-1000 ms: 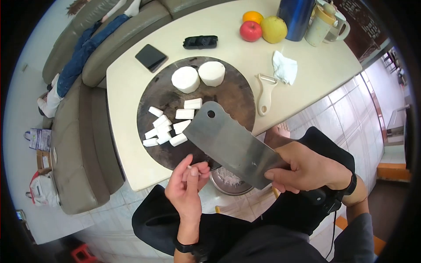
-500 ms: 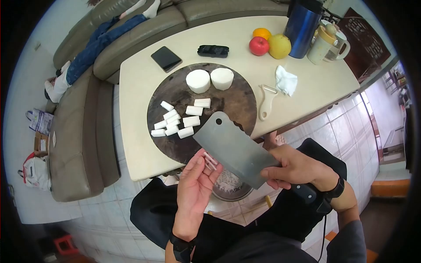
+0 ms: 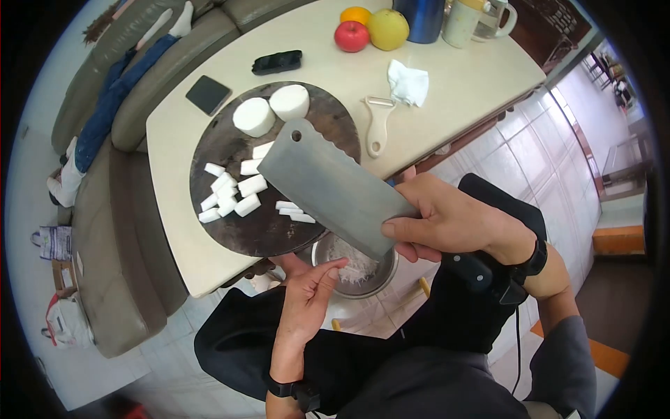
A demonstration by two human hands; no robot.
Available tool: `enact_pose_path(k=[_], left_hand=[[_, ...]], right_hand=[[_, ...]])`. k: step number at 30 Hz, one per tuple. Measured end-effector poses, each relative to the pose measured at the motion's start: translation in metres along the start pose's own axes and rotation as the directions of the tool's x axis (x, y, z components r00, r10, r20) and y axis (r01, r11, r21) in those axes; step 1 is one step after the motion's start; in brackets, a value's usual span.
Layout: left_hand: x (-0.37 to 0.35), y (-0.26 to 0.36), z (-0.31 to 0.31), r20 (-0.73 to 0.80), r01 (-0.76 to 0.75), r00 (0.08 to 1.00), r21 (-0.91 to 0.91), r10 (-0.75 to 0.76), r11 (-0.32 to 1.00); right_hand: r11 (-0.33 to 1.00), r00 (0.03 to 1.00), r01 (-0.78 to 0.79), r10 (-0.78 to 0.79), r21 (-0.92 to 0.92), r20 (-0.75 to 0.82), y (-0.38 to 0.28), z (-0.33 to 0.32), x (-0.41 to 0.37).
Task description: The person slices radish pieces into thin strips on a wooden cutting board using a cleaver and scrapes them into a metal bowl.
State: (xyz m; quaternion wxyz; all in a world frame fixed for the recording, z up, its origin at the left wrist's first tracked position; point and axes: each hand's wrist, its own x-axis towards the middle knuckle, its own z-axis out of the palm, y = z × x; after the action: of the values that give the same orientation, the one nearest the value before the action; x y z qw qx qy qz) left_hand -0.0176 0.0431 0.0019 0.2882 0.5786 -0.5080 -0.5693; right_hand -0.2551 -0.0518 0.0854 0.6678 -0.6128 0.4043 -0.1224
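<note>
My right hand (image 3: pixel 447 216) grips a broad grey cleaver (image 3: pixel 328 188), its flat face turned up and its blade reaching over the round dark cutting board (image 3: pixel 223 237). Below the board's near edge, my left hand (image 3: pixel 307 297) is closed, thumb pressed against the index finger; what it may hold is hidden. Those fingertips are at the left rim of a metal bowl (image 3: pixel 384 279) containing fine white shreds (image 3: pixel 352 265). Several white cut pieces (image 3: pixel 225 188), narrow white strips (image 3: pixel 296 212) and two thick white cylindrical chunks (image 3: pixel 254 116) lie on the board. The cleaver partly covers some pieces.
A peeler (image 3: pixel 377 126) and a crumpled white cloth (image 3: pixel 407 83) lie right of the board. Behind it are a phone (image 3: pixel 208 95), a black case-like item (image 3: pixel 277 63), fruit (image 3: pixel 388 30), a blue flask (image 3: pixel 420 17) and a jug (image 3: pixel 494 19). Another person's legs (image 3: pixel 112 112) rest on the sofa.
My left hand has moved down to the bowl's rim; the white sticks in it no longer show. The cleaver has shifted farther over the board. Narrow strips now show beside the blade.
</note>
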Motion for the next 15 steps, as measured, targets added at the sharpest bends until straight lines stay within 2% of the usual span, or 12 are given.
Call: enact_pose_path(k=[2,4,11,13,14,15], left_hand=[[0.002,-0.006,0.002,0.010,0.058,0.998,0.077,-0.059,0.995],[0.006,-0.022,0.006,-0.059,-0.105,0.993,0.017,0.106,0.994],[0.004,-0.010,0.010,-0.173,-0.126,0.978,-0.018,0.121,0.992],[0.003,0.002,0.010,-0.265,-0.252,0.915,0.213,0.304,0.944],[0.006,0.004,0.008,-0.270,-0.256,0.912,0.217,0.310,0.942],[0.011,0.007,0.006,-0.300,-0.363,0.790,0.476,0.535,0.802]], right_hand=[[0.999,1.000,-0.003,0.003,-0.032,-0.007,0.001,-0.001,-0.001],[1.000,1.000,0.010,-0.010,-0.022,-0.005,0.001,-0.002,-0.003],[0.995,0.999,-0.036,0.037,-0.088,-0.001,0.002,-0.003,-0.005],[0.992,0.996,-0.002,-0.009,-0.126,-0.087,-0.006,0.000,-0.008],[0.991,0.996,0.006,-0.017,-0.130,-0.085,-0.003,0.002,-0.008],[0.941,0.975,0.067,-0.133,-0.333,-0.178,0.003,0.004,-0.009]])
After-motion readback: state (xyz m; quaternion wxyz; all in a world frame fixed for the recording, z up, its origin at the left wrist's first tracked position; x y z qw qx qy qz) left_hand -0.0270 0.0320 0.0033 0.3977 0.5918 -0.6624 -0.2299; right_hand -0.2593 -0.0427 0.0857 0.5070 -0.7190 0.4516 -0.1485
